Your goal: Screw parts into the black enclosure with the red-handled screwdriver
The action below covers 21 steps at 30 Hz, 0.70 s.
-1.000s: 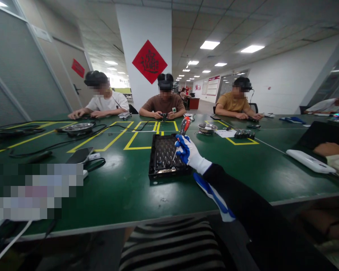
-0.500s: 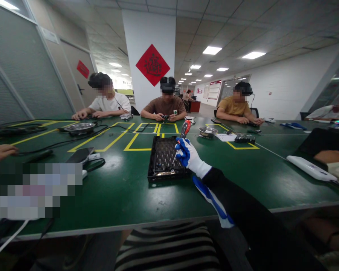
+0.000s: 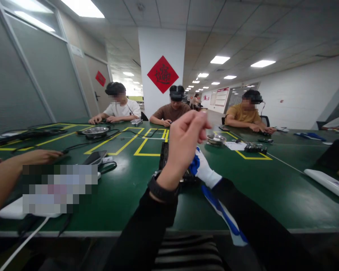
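My left hand (image 3: 186,143) is bare, with a dark watch (image 3: 162,189) on its wrist. It is raised in front of the black case (image 3: 164,152), fingers curled and pressed together; what they hold, if anything, is hidden. Just behind and right of it, my right hand (image 3: 205,167) wears a white and blue glove, with its fingers curled over the case. The red and black screwdriver it held half a second ago is now covered by my left hand. Most of the case is also hidden. Beneath my right forearm lies a loose blue and white glove (image 3: 222,210).
A phone (image 3: 95,158), cables and a metal bowl (image 3: 95,131) lie left on the green table (image 3: 124,199). Farther right are another metal bowl (image 3: 216,139), black parts (image 3: 255,148) and a white device (image 3: 329,182). Several people sit around; a co-worker's arm (image 3: 14,169) reaches in from the left.
My left hand has come into view and risen in front of the case and my right hand, covering the screwdriver. The view has tilted upward and turned slightly left. A co-worker's arm reaches further in.
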Each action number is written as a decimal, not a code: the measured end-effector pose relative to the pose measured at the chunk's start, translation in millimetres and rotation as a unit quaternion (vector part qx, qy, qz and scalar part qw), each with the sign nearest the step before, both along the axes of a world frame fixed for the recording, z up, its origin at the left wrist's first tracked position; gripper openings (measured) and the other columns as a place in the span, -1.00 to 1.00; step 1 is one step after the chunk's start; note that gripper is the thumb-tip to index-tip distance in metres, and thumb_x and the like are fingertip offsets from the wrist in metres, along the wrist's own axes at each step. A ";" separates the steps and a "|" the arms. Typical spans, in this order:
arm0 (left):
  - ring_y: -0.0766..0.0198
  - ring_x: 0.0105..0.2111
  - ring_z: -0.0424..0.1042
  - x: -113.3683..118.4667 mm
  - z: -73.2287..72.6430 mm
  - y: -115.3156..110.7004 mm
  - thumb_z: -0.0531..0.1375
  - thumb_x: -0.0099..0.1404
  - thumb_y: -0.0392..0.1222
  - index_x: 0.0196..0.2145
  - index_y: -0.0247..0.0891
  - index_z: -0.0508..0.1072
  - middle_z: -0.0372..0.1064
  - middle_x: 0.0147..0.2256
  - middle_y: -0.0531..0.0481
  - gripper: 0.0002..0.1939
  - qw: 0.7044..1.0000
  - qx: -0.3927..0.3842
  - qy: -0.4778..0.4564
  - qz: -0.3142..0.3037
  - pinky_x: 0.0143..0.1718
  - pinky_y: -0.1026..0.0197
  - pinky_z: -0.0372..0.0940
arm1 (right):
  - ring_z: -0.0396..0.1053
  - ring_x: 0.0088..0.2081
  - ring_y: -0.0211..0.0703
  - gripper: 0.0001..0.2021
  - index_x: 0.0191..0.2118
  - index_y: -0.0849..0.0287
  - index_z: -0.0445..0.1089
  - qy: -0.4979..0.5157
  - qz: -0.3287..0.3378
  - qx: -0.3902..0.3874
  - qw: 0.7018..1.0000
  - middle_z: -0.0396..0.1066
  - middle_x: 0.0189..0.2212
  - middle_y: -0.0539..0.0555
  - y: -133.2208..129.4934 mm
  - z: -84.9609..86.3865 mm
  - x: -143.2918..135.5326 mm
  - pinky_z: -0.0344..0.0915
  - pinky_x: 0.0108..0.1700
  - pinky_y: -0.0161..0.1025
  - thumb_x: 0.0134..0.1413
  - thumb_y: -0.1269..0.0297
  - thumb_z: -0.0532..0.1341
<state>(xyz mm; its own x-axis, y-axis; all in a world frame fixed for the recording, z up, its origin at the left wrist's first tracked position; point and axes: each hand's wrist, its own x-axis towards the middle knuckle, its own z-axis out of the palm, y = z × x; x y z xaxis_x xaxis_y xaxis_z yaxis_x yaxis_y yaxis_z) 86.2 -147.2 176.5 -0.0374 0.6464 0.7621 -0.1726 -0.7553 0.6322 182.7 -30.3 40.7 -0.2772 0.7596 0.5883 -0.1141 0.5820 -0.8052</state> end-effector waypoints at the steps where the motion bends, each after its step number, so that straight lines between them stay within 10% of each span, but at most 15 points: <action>1: 0.48 -0.63 0.18 -2.0 4.8 29.9 0.04 0.22 0.07 -0.51 -0.28 0.34 0.20 -0.63 0.10 -0.64 0.998 -0.010 -0.052 0.024 -0.59 0.40 0.11 | 0.09 -0.72 -0.44 -0.65 -0.16 0.17 0.26 0.042 0.009 -0.028 0.999 0.28 -0.59 -0.13 0.4 0.5 -0.2 0.13 -0.73 -0.47 0.19 0.06 -0.11; 4: 0.50 -0.69 0.09 -23.7 -7.4 105.7 0.03 0.23 0.05 -0.55 -0.31 0.30 0.10 -0.68 0.15 -0.62 0.991 -0.070 -0.099 0.064 -0.63 0.41 0.03 | 0.13 -0.70 -0.47 -0.75 -0.15 0.11 0.25 0.167 0.071 -0.138 0.974 0.34 -0.56 -0.11 0.8 2.6 -0.2 0.16 -0.67 -0.48 0.10 0.12 0.10; 7: 0.49 -0.66 0.11 -57.0 -51.5 139.7 0.09 0.18 0.01 -0.56 -0.35 0.34 0.14 -0.67 0.13 -0.64 0.987 -0.127 0.055 0.080 -0.61 0.41 0.02 | 0.19 -0.68 -0.44 -0.70 -0.12 0.12 0.26 0.228 0.121 -0.217 0.942 0.37 -0.56 -0.07 -1.0 4.2 0.5 0.17 -0.65 -0.47 0.01 0.15 0.20; 13: 0.42 -0.56 0.20 -92.7 -127.0 131.4 0.17 0.11 0.03 -0.39 -0.37 0.47 0.31 -0.55 0.06 -0.65 0.942 -0.150 0.297 0.033 -0.53 0.37 0.06 | 0.19 -0.71 -0.41 -0.66 -0.12 0.15 0.26 0.225 0.130 -0.234 0.937 0.39 -0.57 -0.06 0.2 2.3 0.1 0.18 -0.68 -0.44 -0.02 0.14 0.21; 21: 0.30 -0.38 0.36 -72.8 -135.2 117.3 0.22 0.10 -0.03 -0.41 -0.36 0.52 0.46 -0.38 -0.08 -0.70 0.914 -0.086 0.389 -0.074 -0.30 0.29 0.22 | 0.22 -0.72 -0.39 -0.69 -0.17 0.15 0.24 0.202 0.119 -0.226 0.945 0.38 -0.59 -0.08 3.4 -0.2 -1.6 0.22 -0.68 -0.43 -0.02 0.11 0.20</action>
<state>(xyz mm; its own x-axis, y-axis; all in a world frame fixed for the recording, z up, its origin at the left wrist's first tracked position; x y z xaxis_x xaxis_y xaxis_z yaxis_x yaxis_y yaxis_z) 13.3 -29.9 41.3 0.5711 0.7130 0.4068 0.2877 -0.6380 0.7142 181.1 -26.9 40.6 -0.2947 0.9030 0.3126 -0.5501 0.1072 -0.8282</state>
